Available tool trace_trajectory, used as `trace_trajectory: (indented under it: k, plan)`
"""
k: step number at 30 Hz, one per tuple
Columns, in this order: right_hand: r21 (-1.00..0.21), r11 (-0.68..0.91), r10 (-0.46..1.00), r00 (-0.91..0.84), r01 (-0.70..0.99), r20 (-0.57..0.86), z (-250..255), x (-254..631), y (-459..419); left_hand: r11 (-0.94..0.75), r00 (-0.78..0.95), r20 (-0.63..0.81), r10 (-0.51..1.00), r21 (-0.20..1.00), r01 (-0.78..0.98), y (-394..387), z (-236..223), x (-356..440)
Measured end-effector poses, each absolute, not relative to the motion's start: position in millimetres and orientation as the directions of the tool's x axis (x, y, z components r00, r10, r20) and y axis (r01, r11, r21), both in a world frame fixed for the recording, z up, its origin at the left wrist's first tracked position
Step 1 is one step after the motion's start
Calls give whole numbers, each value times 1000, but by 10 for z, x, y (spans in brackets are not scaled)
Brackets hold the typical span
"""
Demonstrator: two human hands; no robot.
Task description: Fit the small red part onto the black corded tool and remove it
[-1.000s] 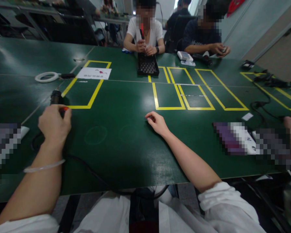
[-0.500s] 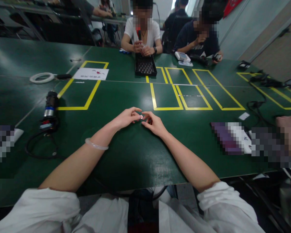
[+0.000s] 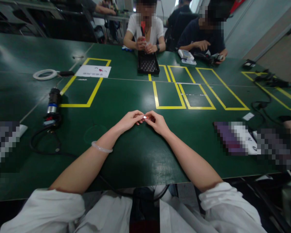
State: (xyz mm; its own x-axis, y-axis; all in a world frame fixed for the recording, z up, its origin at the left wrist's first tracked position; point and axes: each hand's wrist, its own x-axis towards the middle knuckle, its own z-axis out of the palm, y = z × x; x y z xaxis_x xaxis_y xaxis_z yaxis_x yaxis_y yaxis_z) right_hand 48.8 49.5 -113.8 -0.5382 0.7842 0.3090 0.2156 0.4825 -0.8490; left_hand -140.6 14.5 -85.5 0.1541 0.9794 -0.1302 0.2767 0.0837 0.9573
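Above the green table (image 3: pixel 140 149), my left hand (image 3: pixel 132 119) and my right hand (image 3: pixel 157 122) meet at the fingertips. Between them is a tiny bright white-and-red piece (image 3: pixel 145 117), too small to name. Both hands have their fingers pinched around it, one from each side. A pale translucent bangle (image 3: pixel 101 148) circles my left forearm. The undersides of the fingers are hidden.
At left a black and silver cylindrical device (image 3: pixel 53 103) trails a cable. Yellow tape rectangles (image 3: pixel 171 107) mark the table, with a white card (image 3: pixel 93 71) on one. Across sits a person behind a black tray (image 3: pixel 148 71). A purple-and-white box (image 3: pixel 235 139) lies right.
My fingertips have drawn closer together around the tiny piece, and the right-hand fingers have closed more. The whole view has shifted slightly. The person at the far right has lowered a hand.
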Motion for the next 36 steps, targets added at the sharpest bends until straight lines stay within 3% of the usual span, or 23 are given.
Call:
trace_trajectory:
  k: [6, 13, 22, 36]
  plan:
    - [-854, 479, 783, -539, 201, 312, -1150, 491, 497, 75, 167, -119, 979, 966, 248, 129, -870, -1398]
    - [-923, 358, 825, -510, 139, 243, -1196, 479, 542, 35, 175, -77, 982, 973, 229, 132, -908, -1407]
    - [-895, 434, 791, -518, 104, 324, -1182, 475, 533, 41, 150, -70, 986, 980, 192, 141, -942, -1412]
    - [-875, 446, 801, -520, 189, 296, -1209, 469, 559, -17, 151, -12, 988, 981, 192, 139, -954, -1407]
